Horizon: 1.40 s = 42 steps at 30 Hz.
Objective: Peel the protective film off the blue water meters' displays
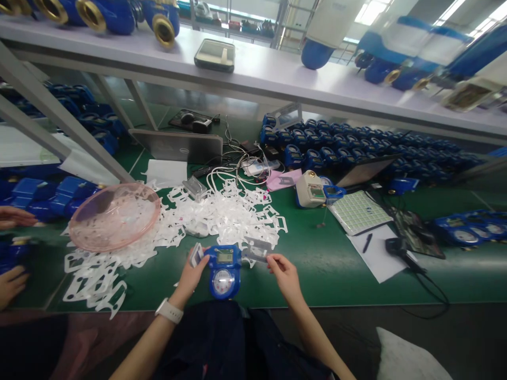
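A blue water meter (234,270) with a small display and a round dial lies face up near the table's front edge, between my hands. At its left side my left hand (190,275) is closed on a small stack of white-edged flat pieces (196,254), its thumb near the meter's casing. On the other side my right hand (284,273) pinches the corner of a thin, grey, see-through plastic sheet with a cut-out (259,250). That sheet reaches toward the meter's upper right; whether they touch I cannot tell.
A heap of white plastic cut-outs (233,211) spreads behind the meter, beside a pink basin (114,245). A laptop (178,146), a label sheet (360,212), a barcode scanner (396,246) and rows of blue meters (328,155) stand around. A co-worker's hands (13,285) show at left.
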{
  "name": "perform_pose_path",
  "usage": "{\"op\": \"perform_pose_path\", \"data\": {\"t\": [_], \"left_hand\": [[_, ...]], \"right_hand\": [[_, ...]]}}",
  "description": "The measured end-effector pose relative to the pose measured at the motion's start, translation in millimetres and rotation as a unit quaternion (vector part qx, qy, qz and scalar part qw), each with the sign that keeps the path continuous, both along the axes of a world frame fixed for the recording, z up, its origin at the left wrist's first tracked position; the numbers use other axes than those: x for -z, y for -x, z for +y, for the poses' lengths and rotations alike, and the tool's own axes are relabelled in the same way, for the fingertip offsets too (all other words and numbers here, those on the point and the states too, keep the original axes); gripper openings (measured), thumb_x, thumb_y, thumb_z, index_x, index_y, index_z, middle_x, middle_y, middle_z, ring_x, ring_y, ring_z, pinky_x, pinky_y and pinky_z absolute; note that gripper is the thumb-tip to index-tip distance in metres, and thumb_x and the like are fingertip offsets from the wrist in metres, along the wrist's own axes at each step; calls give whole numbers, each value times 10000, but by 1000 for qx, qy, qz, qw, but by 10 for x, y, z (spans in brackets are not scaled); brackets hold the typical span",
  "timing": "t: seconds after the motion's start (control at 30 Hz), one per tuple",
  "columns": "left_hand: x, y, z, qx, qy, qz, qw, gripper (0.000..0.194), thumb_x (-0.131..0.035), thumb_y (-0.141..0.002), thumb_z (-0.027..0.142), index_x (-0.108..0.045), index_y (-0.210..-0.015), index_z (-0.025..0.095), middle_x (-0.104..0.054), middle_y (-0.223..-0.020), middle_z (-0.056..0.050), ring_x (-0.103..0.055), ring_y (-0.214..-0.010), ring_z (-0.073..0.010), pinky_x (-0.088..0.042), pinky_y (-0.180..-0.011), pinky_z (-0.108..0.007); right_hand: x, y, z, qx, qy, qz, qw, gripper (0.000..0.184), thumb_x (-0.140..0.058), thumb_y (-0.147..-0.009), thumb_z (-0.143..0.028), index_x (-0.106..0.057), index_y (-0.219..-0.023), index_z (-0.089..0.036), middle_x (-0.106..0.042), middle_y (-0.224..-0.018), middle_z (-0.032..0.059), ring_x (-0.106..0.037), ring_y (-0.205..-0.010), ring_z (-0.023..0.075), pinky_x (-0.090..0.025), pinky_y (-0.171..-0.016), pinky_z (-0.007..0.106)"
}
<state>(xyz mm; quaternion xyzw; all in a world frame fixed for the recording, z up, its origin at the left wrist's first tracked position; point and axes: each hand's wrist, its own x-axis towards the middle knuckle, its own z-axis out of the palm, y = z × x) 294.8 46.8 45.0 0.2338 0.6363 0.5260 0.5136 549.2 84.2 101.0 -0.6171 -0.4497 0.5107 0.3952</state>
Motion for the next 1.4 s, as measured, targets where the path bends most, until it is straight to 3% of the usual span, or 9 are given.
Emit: {"op": "perform_pose_path", "data": {"t": [0.1,0.2,0.43,0.77,1.2,1.4], "left_hand": [[-159,-165,-55,85,-24,92,992,382,-689,-692,372,-586,-1017,199,-613,-1103,-80,-556,-1066,-221,-369,-1000,-361],[-222,-317,-42,113,-32,109,987,357,-663,-716,364,-558,-1018,204,-615,-1059,-64,-569,-1019,-211,-402,-948,-346],[-176,-342,-2,103,-41,83,990,341,-656,-723,373,-563,-995,189,-627,-1028,-65,-581,-999,-210,-410,-944,-347],[-204,-313,-6,73,-7,39,997,382,-671,-709,405,-592,-989,158,-636,-1041,-90,-583,-1005,-229,-423,-959,-388],[-177,-309,-29,98,-14,65,993,416,-691,-692,383,-561,-1021,165,-611,-1024,-74,-579,-964,-215,-438,-913,-370],[-87,-347,-79,111,-42,110,987,461,-708,-667,351,-514,-1053,189,-592,-1013,-42,-579,-964,-200,-434,-913,-362]], "right_hand": [[19,5,-46,29,28,25,999,446,-738,-559,-580,-654,-690,-162,-620,-605,29,-572,-585,169,-470,-512,273],[42,100,-105,28,48,57,997,438,-748,-553,-566,-641,-673,-158,-613,-561,18,-563,-530,147,-459,-476,256],[104,324,-185,16,95,100,990,472,-750,-517,-593,-616,-640,-158,-615,-491,16,-553,-428,137,-450,-406,250],[107,393,-130,-13,130,106,986,456,-765,-501,-567,-607,-605,-152,-610,-477,4,-529,-403,112,-425,-399,225],[219,412,-92,-8,148,88,985,431,-764,-507,-535,-604,-595,-145,-623,-473,12,-539,-396,117,-431,-389,220],[258,417,-78,-6,158,86,984,374,-756,-519,-482,-601,-578,-146,-623,-461,11,-535,-375,112,-433,-375,213]]}}
